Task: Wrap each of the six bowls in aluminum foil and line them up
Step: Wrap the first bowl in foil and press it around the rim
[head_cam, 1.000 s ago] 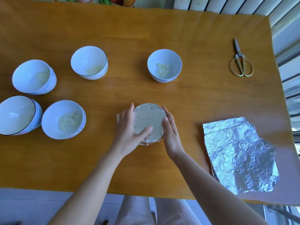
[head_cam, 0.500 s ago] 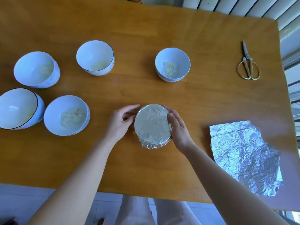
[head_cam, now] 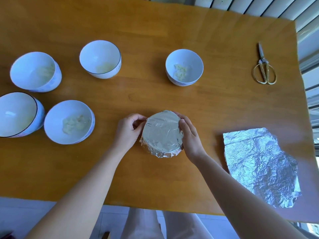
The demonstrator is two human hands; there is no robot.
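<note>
– Six bowls in view; how many wrapped?
– One. Round bowl covered in crinkled silver aluminum foil point(head_cam: 162, 133): sits over the near middle of the orange-brown wooden table point(head_cam: 155, 40), foil stretched flat across the mouth and folded down the sides. Resting or slightly raised: cannot tell.
– State of the hands?
– Left hand point(head_cam: 127, 131): grasps the left side of the foil-covered bowl, fingers curled against the foil. Right hand point(head_cam: 190, 137): clasps the right side, thumb laid over the top edge.
– And the remaining five?
– Uncovered, all white. Small white ceramic bowl with pale lumps point(head_cam: 184, 67): stands behind the wrapped one, well apart. Dark-rimmed white bowl point(head_cam: 100, 61) and plain white bowl point(head_cam: 34, 71): stand further left in the far row. Second dark-rimmed white bowl point(head_cam: 17, 114), cut by the left edge of view: lies just beside a wide white bowl holding pale mash point(head_cam: 69, 122).
– Materials to the right?
– Crumpled sheet of silver aluminum foil point(head_cam: 259, 166): lies flat near the right front corner. Gold-handled metal scissors point(head_cam: 264, 69): lie behind it, blades together, tips pointing away.
</note>
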